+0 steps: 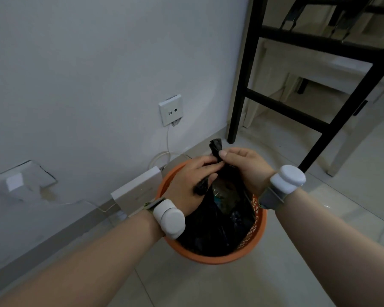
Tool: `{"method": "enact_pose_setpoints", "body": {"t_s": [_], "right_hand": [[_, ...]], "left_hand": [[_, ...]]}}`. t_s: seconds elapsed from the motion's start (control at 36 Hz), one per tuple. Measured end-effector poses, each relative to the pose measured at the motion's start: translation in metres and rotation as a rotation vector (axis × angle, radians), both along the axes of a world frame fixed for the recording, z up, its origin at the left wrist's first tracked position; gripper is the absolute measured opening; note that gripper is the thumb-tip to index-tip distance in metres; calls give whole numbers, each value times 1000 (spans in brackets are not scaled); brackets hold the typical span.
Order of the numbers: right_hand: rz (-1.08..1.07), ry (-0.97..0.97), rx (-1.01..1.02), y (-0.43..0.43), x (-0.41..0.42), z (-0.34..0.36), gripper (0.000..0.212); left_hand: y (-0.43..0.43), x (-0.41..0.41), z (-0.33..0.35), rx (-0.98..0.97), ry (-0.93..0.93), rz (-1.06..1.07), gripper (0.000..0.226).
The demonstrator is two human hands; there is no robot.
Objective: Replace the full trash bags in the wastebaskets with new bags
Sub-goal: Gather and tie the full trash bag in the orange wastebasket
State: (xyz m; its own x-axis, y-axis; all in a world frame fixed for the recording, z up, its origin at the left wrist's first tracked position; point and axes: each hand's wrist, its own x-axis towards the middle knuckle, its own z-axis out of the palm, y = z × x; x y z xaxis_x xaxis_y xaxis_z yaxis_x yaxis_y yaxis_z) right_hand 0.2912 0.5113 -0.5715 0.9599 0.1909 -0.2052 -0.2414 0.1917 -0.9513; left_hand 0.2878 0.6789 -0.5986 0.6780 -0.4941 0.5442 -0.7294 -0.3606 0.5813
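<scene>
An orange wastebasket (208,259) is set on the tiled floor (231,289), close to the floor's left edge where the wall rises. A full black trash bag (220,229) is seated inside it, its mouth gathered above the rim. One twisted end of the bag is gripped by the left hand (186,180), with the fingers curled round it. The other end, standing upward, is pinched between thumb and fingers of the right hand (246,167). The two hands are nearly touching over the basket's far rim. A white box (135,191) is seen just beside the basket, against the wall.
</scene>
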Motion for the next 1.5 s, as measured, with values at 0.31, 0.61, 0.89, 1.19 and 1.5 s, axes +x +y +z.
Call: {"method": "enact_pose_setpoints", "body": {"t_s": [0.31, 0.61, 0.89, 1.19, 1.5], "right_hand": [[-446, 67, -155, -10, 14, -31, 29], [-466, 136, 198, -29, 10, -38, 21], [-195, -232, -141, -10, 3, -14, 23], [66, -409, -1211, -20, -8, -60, 19], [120, -563, -1650, -15, -8, -61, 20]], "left_hand": [[6, 9, -9, -389, 481, 234, 45], [27, 11, -31, -259, 826, 338, 58], [7, 15, 11, -546, 778, 217, 47], [24, 11, -27, 497, 558, 339, 32], [30, 13, -29, 649, 390, 370, 23]]}}
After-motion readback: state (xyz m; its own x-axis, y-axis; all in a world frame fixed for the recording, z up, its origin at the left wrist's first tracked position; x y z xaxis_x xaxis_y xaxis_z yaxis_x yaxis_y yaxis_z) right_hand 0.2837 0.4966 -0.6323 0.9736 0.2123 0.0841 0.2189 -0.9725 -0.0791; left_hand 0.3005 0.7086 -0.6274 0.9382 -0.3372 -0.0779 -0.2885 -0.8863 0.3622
